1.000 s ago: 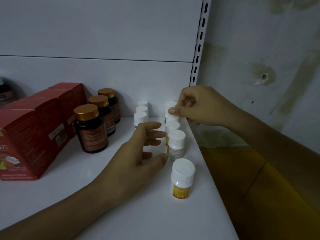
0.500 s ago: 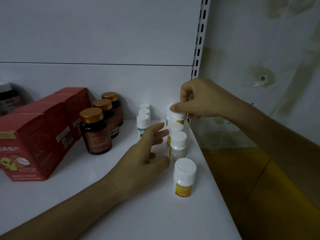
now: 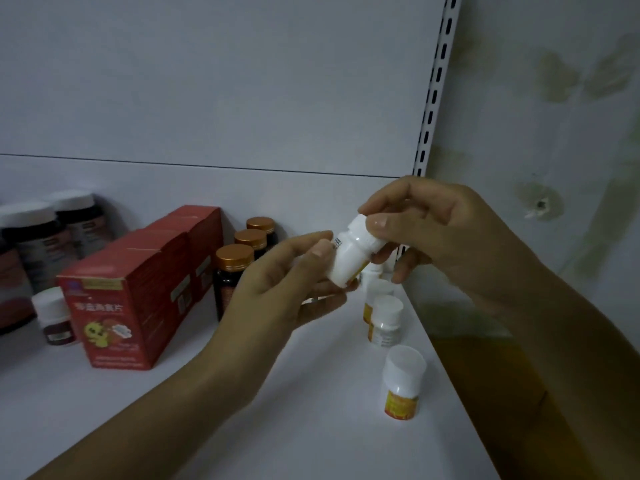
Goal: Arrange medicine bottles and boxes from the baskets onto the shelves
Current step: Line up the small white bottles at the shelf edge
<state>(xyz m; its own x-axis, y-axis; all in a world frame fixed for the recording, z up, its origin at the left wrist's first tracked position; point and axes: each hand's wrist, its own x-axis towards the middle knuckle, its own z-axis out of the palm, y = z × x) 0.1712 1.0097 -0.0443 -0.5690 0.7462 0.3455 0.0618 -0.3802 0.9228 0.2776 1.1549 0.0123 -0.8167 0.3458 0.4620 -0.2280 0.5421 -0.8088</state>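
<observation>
a small white bottle is held tilted in the air above the shelf. the right hand pinches its cap end, and the left hand curls its fingers round the base. white-capped bottles stand below along the shelf's right edge, with red boxes to the left.

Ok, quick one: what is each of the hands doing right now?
Left hand: holds the lower end of the small white bottle, which is tilted in the air.
Right hand: pinches the same bottle at its cap.
</observation>
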